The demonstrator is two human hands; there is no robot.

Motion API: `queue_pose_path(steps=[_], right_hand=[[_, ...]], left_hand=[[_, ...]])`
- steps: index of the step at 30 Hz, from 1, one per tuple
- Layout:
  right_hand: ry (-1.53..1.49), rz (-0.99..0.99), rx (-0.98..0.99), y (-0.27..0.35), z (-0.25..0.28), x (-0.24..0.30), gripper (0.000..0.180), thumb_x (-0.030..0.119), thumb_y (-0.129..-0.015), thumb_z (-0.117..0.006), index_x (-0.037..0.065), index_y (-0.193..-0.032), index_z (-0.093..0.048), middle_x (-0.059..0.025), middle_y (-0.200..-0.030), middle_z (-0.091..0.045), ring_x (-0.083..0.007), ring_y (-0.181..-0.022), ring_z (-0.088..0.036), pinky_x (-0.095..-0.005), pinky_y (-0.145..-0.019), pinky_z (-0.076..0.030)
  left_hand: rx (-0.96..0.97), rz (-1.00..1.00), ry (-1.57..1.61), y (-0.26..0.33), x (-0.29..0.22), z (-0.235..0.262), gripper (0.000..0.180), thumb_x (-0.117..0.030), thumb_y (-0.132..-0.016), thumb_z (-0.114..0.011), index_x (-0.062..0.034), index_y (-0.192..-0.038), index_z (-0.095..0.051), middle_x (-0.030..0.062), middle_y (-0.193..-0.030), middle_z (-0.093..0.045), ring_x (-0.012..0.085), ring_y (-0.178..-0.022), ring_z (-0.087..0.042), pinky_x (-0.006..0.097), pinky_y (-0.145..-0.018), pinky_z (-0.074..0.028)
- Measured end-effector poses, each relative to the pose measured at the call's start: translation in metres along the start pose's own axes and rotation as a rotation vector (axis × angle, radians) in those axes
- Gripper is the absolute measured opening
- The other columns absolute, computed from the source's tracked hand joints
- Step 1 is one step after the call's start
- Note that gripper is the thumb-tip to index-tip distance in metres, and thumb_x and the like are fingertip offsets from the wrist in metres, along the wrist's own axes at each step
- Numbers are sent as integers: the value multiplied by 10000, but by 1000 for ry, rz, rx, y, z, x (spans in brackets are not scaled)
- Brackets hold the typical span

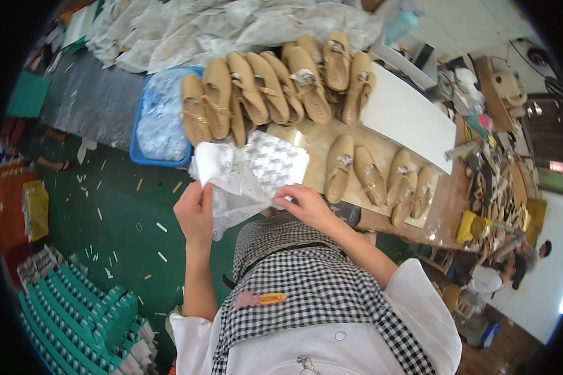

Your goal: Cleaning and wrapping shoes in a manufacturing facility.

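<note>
A thin white sheet of printed tissue paper [239, 190] hangs in front of my apron, creased and partly see-through. My left hand [195, 209] pinches its left side between thumb and fingers. At the sheet's right edge, my right hand [305, 205] is closed in a pinch on the same paper. Just behind lies a stack of white patterned tissue sheets [280, 161] at the table's front edge. Beyond the stack stand several tan slip-on shoes [266, 87] in a tight row, some with crumpled filling inside. More tan shoes [339, 169] sit to the right, nearer me.
A blue bin [133, 150] with crumpled clear plastic stands left of the shoes. A white board [406, 115] lies at the right on the table. Green stacked boxes [81, 312] fill the lower left, beside a floor [125, 219] with scattered scraps. Other people work at far right.
</note>
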State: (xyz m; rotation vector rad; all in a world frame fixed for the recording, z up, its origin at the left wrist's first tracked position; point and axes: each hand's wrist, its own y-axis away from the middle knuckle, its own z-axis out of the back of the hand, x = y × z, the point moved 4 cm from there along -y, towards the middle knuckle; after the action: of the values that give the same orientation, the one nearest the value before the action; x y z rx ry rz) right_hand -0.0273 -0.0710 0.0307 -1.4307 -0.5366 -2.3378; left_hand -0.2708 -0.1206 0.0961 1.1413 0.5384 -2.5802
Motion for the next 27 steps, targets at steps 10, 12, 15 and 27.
queue_pose_path(steps=[10, 12, 15, 27], right_hand=[[308, -594, -477, 77, 80, -155, 285, 118, -889, -513, 17, -1145, -587, -161, -1016, -633, -276, -796, -620, -345, -735, -482], [331, -163, -583, 88, 115, -112, 299, 98, -890, -502, 27, -1169, -584, -157, -845, -665, -276, -748, -626, -340, -700, -479], [129, -368, -115, 83, 155, 11, 293, 95, -900, -499, 1, -1167, -578, -83, -858, -657, -147, -730, -584, -299, -671, -484], [-805, -590, 413, -32, -25, 75, 361, 117, -917, -489, -6, -1256, -493, -80, -1125, -606, -124, -968, -583, -291, -744, -500]], left_hand=[[176, -61, -126, -24, -33, -70, 182, -197, -838, -631, -25, -800, -587, 158, -665, -548, 355, -608, -544, 393, -526, -415], [156, -34, -177, -29, -43, -66, 169, -239, -840, -622, -72, -867, -626, 138, -685, -582, 333, -648, -588, 399, -555, -453], [172, -100, -270, -24, -33, -66, 158, -251, -838, -623, -109, -905, -642, 99, -733, -589, 302, -618, -593, 389, -546, -467], [180, -102, 51, 16, -67, 15, 72, -157, -798, -665, -92, -827, -654, 62, -665, -536, 207, -519, -550, 321, -455, -425]])
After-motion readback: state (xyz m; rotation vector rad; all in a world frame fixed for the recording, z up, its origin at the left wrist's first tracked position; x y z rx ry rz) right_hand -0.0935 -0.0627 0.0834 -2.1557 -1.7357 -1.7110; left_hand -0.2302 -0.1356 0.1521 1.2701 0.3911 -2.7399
